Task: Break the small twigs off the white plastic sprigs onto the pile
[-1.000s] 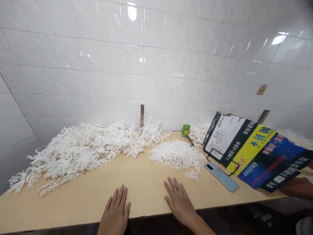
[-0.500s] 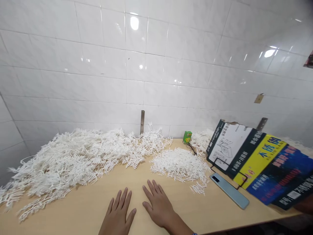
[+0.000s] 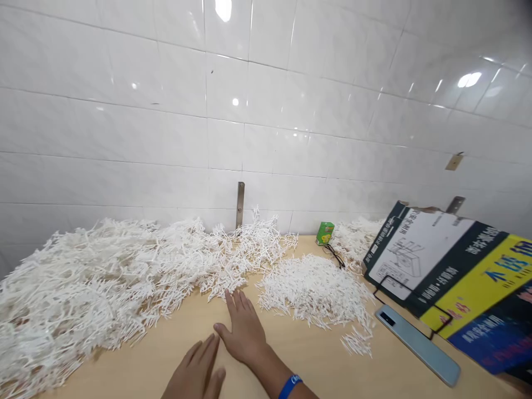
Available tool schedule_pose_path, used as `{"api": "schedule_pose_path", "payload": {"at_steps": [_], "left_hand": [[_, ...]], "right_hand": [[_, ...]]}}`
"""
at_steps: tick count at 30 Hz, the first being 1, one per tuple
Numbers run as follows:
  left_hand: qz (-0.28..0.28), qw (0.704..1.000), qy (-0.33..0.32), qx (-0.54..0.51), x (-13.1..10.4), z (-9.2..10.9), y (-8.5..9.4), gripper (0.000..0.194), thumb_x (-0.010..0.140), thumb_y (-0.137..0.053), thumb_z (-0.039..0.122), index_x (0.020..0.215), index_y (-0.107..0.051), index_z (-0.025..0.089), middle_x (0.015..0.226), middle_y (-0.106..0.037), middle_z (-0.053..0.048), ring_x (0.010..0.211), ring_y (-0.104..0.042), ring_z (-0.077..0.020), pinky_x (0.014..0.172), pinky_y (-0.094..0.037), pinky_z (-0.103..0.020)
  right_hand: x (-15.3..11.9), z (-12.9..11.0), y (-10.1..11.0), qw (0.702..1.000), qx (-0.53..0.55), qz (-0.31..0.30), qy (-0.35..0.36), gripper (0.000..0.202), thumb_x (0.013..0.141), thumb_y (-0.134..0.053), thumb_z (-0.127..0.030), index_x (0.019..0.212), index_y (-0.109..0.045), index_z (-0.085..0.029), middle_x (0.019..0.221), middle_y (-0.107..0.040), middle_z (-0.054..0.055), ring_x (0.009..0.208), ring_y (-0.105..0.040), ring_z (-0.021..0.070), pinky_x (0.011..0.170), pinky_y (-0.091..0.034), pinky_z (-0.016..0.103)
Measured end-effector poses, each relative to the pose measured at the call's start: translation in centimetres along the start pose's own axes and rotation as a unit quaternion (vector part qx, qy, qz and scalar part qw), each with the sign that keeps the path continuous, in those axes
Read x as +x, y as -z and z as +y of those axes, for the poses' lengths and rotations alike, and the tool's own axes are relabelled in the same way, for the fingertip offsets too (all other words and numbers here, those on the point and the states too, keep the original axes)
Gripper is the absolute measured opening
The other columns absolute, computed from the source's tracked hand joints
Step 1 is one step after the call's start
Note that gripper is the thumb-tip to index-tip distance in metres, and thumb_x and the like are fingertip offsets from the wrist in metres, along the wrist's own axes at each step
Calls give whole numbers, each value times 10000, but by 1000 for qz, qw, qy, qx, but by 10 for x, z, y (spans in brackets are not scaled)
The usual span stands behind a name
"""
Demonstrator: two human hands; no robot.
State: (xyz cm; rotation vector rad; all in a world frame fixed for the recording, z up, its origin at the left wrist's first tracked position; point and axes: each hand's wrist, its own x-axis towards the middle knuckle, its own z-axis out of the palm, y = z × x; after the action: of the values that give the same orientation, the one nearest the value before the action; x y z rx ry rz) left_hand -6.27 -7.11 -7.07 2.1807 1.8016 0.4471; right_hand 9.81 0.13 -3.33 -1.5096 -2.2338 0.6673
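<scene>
My left hand (image 3: 194,372) rests at the table's near side, fingers extended, with nothing in it. Just ahead and to its right, my right hand (image 3: 243,331) reaches forward over the table (image 3: 166,343), fingers extended and holding nothing. Its fingertips are close to the front of a large heap of white branching plastic-looking pieces (image 3: 124,277), which spreads across the left and back. Right of that hand lies a smaller pile of short white sticks (image 3: 316,291), with a little cluster of loose white sticks (image 3: 358,339) in front of it.
A light blue phone (image 3: 418,343) lies at the right, beside a printed cardboard box (image 3: 440,266) with a dark wire frame at its front. A small green box (image 3: 325,233) and a dark cord (image 3: 334,256) sit at the back. Behind everything stands a white tiled wall (image 3: 174,138) with a metal bracket (image 3: 240,204).
My right hand has moved forward and left, toward the large heap; its blue wristband now shows. My left hand has turned slightly. The camera view has shifted closer.
</scene>
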Motion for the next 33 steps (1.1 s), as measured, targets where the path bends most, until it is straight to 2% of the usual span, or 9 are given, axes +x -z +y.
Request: {"api": "schedule_pose_path", "payload": {"at_steps": [3, 5, 9, 13, 16, 21, 25, 29, 33], "left_hand": [[26, 996, 28, -78, 55, 2, 30, 583, 929, -325, 434, 1423, -489, 173, 1413, -558, -75, 1293, -543, -244, 1075, -460, -390], [95, 991, 23, -93, 92, 2, 42, 569, 935, -297, 405, 1380, -519, 129, 1400, -569, -104, 1297, -536, -239, 1098, -436, -397], [167, 981, -17, -101, 131, -5, 34, 548, 940, -277, 358, 1359, -534, 114, 1474, -485, -117, 1397, -412, -244, 1172, -337, -444], [128, 986, -37, -98, 126, -15, 13, 535, 959, -324, 375, 1415, -487, 147, 1495, -461, -115, 1408, -396, -255, 1165, -338, -471], [75, 994, -40, -62, 120, -16, 12, 519, 965, -343, 375, 1417, -487, 167, 1469, -495, -110, 1388, -420, -260, 1168, -310, -498], [97, 995, 10, 15, 122, -12, 20, 499, 968, -338, 313, 1423, -469, 157, 1479, -480, -127, 1389, -413, -270, 1155, -296, -499], [106, 993, 30, 53, 123, -7, 18, 516, 963, -331, 285, 1449, -420, 135, 1497, -454, -137, 1399, -398, -269, 1154, -293, -461], [118, 990, 42, 67, 121, -5, 15, 534, 957, -341, 292, 1455, -404, 111, 1489, -459, -150, 1394, -402, -276, 1150, -295, -447], [127, 989, 36, 64, 120, -1, 16, 531, 941, -366, 284, 1430, -436, 90, 1460, -492, -159, 1373, -426, -277, 1143, -306, -417]], "right_hand": [[19, -3, -3, 999, -5, 34, -18, 718, 938, -467, -443, 1563, -205, -206, 1582, -302, 134, 1490, -175, 327, 1192, -192, 535], [27, -2, -4, 998, -6, 55, -16, 688, 931, -473, -399, 1549, -263, -182, 1528, -397, 154, 1460, -258, 348, 1184, -212, 538], [30, 11, -9, 993, 63, 104, -1, 582, 909, -486, -341, 1466, -444, -179, 1431, -531, 122, 1368, -435, 311, 1160, -310, 486], [30, 23, -11, 961, 209, 183, 3, 393, 921, -454, -332, 1232, -664, -218, 1237, -682, 63, 1139, -636, 232, 993, -501, 355], [31, 27, -10, 938, 248, 243, -11, 325, 907, -488, -387, 1052, -729, -224, 1079, -739, 64, 1007, -680, 243, 900, -531, 348], [35, 27, -8, 930, 258, 262, -15, 305, 903, -480, -416, 841, -702, -218, 822, -723, 44, 795, -670, 224, 751, -527, 322], [40, 28, -12, 935, 287, 209, -12, 320, 897, -462, -375, 1070, -673, -210, 833, -717, 37, 733, -669, 204, 704, -537, 318], [41, 27, -14, 937, 283, 201, -37, 509, 919, -408, -325, 1414, -443, -209, 993, -707, 64, 730, -682, 189, 715, -545, 332], [35, 25, -8, 953, 217, 197, -70, 498, 934, -397, -321, 1416, -426, -198, 1187, -661, 119, 953, -680, 217, 848, -518, 354]]}}
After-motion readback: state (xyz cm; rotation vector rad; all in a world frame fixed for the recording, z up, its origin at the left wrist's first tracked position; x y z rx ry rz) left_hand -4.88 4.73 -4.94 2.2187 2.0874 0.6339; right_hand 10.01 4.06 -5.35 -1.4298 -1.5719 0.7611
